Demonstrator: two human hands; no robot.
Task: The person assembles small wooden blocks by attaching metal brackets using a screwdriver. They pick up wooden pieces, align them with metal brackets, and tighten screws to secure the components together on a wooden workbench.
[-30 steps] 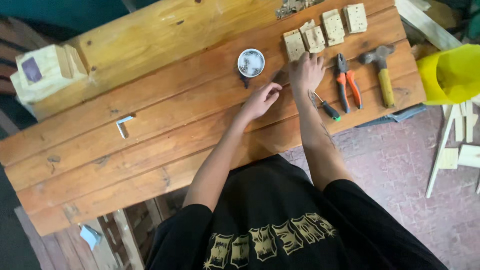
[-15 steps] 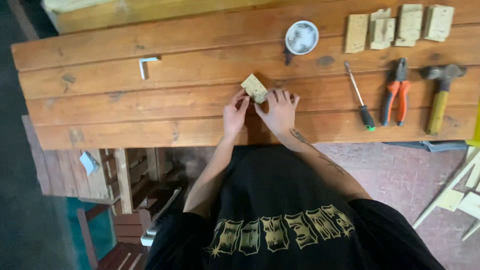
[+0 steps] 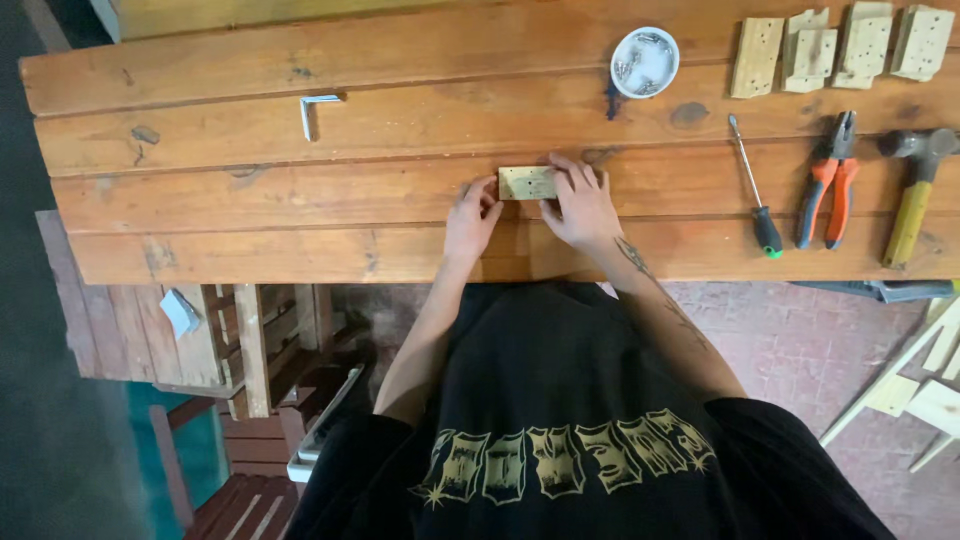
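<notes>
A small pale wooden block with drilled holes lies flat on the wooden workbench, near its front edge. My left hand touches the block's left end with its fingertips. My right hand rests against the block's right end, fingers laid over its edge. Both hands steady the block between them on the bench.
A white bowl of screws sits behind the block. Several more drilled wooden blocks lie at the back right. A green-handled screwdriver, orange pliers and a yellow-handled hammer lie to the right. A metal bracket lies at the left.
My right hand took a block from the back row and brought it to the front. The block was tilted in my fingers half a second ago; now it lies flat.
</notes>
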